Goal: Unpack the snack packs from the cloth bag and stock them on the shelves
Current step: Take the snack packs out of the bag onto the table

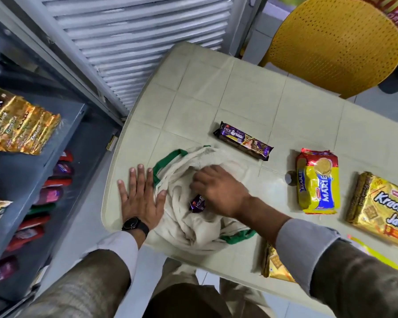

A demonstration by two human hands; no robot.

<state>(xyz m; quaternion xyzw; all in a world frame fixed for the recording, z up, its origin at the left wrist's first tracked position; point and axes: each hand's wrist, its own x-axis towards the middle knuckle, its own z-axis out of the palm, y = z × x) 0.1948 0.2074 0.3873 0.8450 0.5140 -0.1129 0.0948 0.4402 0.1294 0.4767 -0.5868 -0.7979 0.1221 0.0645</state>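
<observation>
At the table's near-left edge [115, 161], left hand [140, 198] flat, released; right hand [218, 191] grasping purple pack [197, 203] inside cloth bag [186, 226].

On the bench [251, 88], the cloth bag [193, 226] lies left of the Marie pack [318, 182]; the shelves [44, 168] stand further left.

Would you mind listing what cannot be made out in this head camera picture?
- Purple pack in the cloth bag: mostly hidden by cloth and the right hand.
- Gold pack: largely covered by the right sleeve.
- Yellow pack: blurred, cut off by the right edge.
- Lower shelf packs: labels too dim to read.
</observation>
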